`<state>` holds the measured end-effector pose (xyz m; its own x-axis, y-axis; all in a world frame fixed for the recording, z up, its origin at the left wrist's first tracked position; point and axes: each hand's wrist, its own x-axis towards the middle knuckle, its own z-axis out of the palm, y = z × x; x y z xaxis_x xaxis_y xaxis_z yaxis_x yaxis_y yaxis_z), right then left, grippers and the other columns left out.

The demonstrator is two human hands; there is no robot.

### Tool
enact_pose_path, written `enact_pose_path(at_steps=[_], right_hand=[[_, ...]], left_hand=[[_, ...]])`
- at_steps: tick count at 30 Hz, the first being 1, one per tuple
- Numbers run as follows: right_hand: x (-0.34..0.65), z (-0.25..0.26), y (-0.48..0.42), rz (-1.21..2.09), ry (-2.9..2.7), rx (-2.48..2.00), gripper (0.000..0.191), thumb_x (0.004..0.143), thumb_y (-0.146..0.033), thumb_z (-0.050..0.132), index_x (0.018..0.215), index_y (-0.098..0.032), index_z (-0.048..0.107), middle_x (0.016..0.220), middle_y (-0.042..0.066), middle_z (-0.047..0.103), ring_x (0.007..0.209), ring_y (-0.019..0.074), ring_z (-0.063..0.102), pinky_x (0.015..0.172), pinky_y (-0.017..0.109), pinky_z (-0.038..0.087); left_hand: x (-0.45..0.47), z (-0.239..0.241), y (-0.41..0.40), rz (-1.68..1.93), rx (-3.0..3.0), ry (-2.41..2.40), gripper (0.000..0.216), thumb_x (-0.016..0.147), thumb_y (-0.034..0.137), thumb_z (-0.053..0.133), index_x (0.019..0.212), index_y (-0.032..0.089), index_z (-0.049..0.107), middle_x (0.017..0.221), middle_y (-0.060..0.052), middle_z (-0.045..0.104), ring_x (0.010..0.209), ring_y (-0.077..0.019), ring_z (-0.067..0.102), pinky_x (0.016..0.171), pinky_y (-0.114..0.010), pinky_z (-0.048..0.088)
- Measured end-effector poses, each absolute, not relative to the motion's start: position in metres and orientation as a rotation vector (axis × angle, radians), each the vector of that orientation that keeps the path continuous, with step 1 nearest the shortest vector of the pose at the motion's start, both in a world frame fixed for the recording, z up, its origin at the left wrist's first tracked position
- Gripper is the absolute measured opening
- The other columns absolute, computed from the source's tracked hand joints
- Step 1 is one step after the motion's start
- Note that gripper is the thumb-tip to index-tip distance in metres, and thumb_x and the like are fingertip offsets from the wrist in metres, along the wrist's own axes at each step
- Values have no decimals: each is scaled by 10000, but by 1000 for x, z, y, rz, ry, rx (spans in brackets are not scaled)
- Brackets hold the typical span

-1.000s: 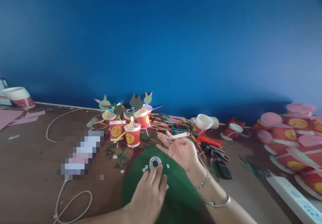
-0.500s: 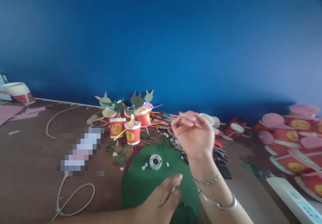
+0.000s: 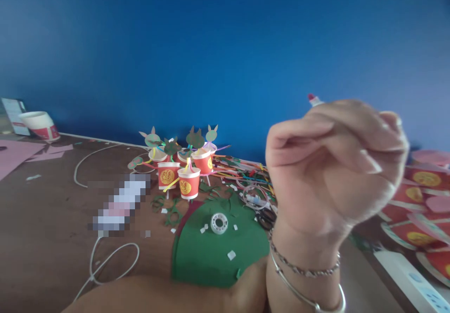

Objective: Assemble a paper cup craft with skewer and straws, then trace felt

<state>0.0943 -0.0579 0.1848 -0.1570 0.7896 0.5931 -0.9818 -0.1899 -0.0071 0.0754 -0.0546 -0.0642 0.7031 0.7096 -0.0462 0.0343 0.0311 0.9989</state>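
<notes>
My right hand (image 3: 333, 177), with two bracelets at the wrist, is raised close to the camera. Its fingers are curled closed, and the red tip of a white marker (image 3: 315, 99) sticks out above them; the rest of the marker is hidden by the hand. My left hand (image 3: 250, 287) reaches in low from the left, and its fingers are out of sight behind my right wrist. Below lies a green round sheet (image 3: 197, 256) bearing a white tape roll (image 3: 219, 223) and small white scraps (image 3: 231, 255).
Red paper cups (image 3: 189, 184) with animal-head cutouts stand against the blue wall. Coloured strips (image 3: 242, 167) and black scissors (image 3: 265, 219) lie beside them. At right are more red cups (image 3: 422, 212) and a power strip (image 3: 404, 275). White cable (image 3: 116, 275) and pink paper (image 3: 17, 156) are left.
My right hand has come up, rightward and nearer to the camera with the marker. My left hand has shifted right, so its fingers are hidden behind the right wrist.
</notes>
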Motion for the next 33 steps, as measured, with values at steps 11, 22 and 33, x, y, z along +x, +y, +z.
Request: enact_pose_path(at_steps=[11,22,33], right_hand=[[126,65,-17,1196,-1492,-650,89,807,-209,528,831,-245,451,720,-30,602,701,140,582,680,289,464],[142,-24,-30,909,-2279,-968,355,665,-28,596,903,-230,427,1137,68,585,1034,216,543,902,375,409],[140,-33,-30,999,-2184,-957,287,742,-135,639,885,-232,410,1097,52,600,906,175,565,794,312,454]], left_hand=[[21,-3,-112,674,2107,912,304,868,270,418,1076,124,587,1010,-134,663,948,-239,610,851,-398,480],[13,-72,-119,630,3138,1046,283,789,198,542,510,158,508,400,1,570,357,-136,509,842,-537,389],[5,-44,-111,307,3023,1144,274,838,291,548,630,134,635,492,-7,639,448,-180,617,963,-589,318]])
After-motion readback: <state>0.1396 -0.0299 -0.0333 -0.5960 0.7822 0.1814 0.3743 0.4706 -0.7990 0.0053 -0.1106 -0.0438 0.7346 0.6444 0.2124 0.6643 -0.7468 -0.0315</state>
